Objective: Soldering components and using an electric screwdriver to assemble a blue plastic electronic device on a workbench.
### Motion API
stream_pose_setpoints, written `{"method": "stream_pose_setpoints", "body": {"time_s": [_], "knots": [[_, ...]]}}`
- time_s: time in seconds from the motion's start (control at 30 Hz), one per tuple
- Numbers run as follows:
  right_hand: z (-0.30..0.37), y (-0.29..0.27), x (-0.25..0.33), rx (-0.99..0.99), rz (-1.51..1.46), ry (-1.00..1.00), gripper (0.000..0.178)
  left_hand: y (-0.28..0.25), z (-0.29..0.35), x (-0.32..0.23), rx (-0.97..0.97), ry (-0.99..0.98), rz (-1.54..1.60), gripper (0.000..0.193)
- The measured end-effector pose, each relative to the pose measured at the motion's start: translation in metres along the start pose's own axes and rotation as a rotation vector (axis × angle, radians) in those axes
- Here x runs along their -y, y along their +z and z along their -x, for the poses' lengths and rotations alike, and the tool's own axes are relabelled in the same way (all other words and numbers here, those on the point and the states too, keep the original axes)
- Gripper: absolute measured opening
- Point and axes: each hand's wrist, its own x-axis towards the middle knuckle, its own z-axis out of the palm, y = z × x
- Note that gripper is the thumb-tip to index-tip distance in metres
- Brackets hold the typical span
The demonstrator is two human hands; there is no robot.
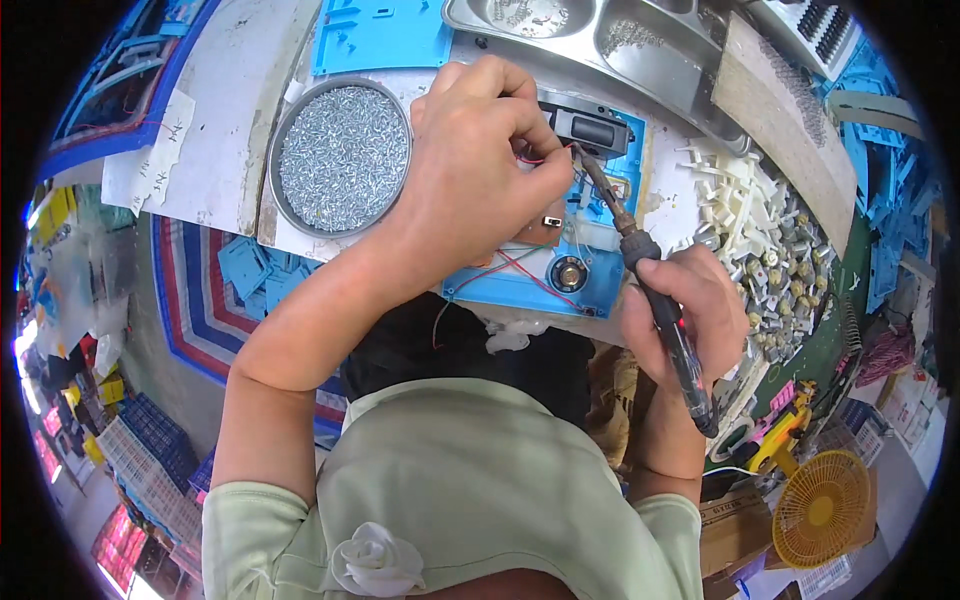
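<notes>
**Crowded white workbench (pixel 225 120), with the action over one open blue housing (pixel 607 292)!**

Screws fill a round bowl (pixel 272 165) at the upper left, a steel tray (pixel 588 45) gleams along the top, and white plastic parts (pixel 730 195) heap up at right beside a pile of small metal cylinders (pixel 785 275). Down in the lower right corner, a yellow fan (pixel 822 510).

Now the hands! The left forearm slants up from the lower left, its left hand (pixel 480 160) arched at upper centre, back of the hand up, fingers curled down. From the lower right comes the right hand (pixel 700 300), held lower, knuckles out to the side.

And the housing? Upper centre, partly under the left hand and just up and left of the right, showing a brown circuit board (pixel 545 232), a round speaker (pixel 569 273) and a black module (pixel 590 130).

Look at those grips! Left thumb and forefinger close together on a thin red wire (pixel 530 160), the exact pinch hidden by the fingers. Right fingers wrap a soldering iron (pixel 650 270) by its dark handle, tip aimed up and left, right beside the left fingertips; whether it touches the wire, I can't tell.
</notes>
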Motion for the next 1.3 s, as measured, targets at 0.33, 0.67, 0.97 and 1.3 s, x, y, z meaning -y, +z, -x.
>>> {"method": "stream_pose_setpoints", "body": {"time_s": [0.33, 0.67, 0.97, 1.3], "knots": [[-0.002, -0.003, -0.010, 0.037, 0.057, -0.106, 0.045, 0.002, 0.001, -0.001, -0.009, -0.027, 0.008, 0.011], [-0.001, -0.009, -0.006, -0.005, 0.007, -0.061, 0.047, 0.002, 0.001, -0.002, -0.017, -0.034, -0.003, 0.011], [-0.001, -0.011, -0.007, 0.038, 0.017, -0.062, 0.040, 0.002, 0.001, -0.001, -0.028, -0.009, -0.020, 0.011], [-0.003, -0.011, -0.009, 0.042, 0.015, -0.061, 0.039, 0.004, 0.003, -0.002, -0.073, 0.062, -0.083, 0.011]]}}
